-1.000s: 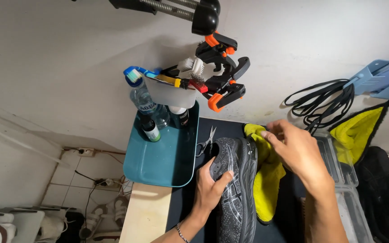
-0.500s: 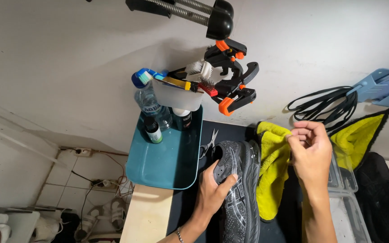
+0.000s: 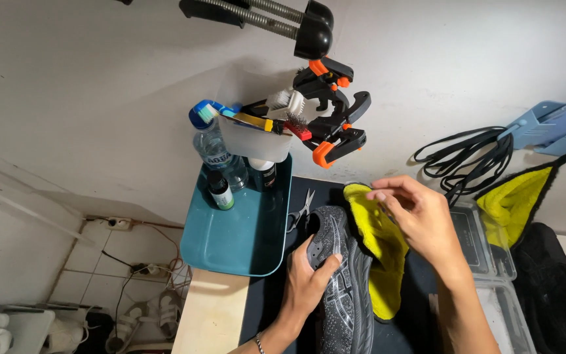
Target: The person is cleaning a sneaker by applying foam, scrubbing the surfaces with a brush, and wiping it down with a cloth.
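Left hand: our left hand (image 3: pixel 309 278) presses down on a dark grey sports shoe (image 3: pixel 339 282), fingers spread over its upper, thumb on the side nearest the teal tray – a flat hold, not a closed fist
Right hand: our right hand (image 3: pixel 417 216) hangs just above the yellow cloth (image 3: pixel 378 255), fingertips pinched narrowly together; we cannot tell whether anything thin sits between them
Shoe: it lies lengthwise on the dark mat (image 3: pixel 266 305) in the middle of the table, toe toward the far edge, heel toward us
Yellow cloth: just beside the shoe on its right, touching it, with a dark border showing along its edge
Teal tray: the teal tray (image 3: pixel 230 246) sits at the table's left edge, partly over the pale wooden top (image 3: pixel 211 318); at its far end stand a clear water bottle (image 3: pixel 214 147) and a small dark bottle with a green label (image 3: pixel 219 190)
Tub: a white tub (image 3: pixel 253 141) at the tray's far end holds brushes
Scissors: small scissors (image 3: pixel 301 211) lie between tray and shoe toe
Clamps: black and orange clamps (image 3: pixel 332 111) hang past the far edge – beside the tub
Right side: black cords (image 3: pixel 466 154) on the wall, a clear plastic box (image 3: pixel 486 246) at the table's right edge
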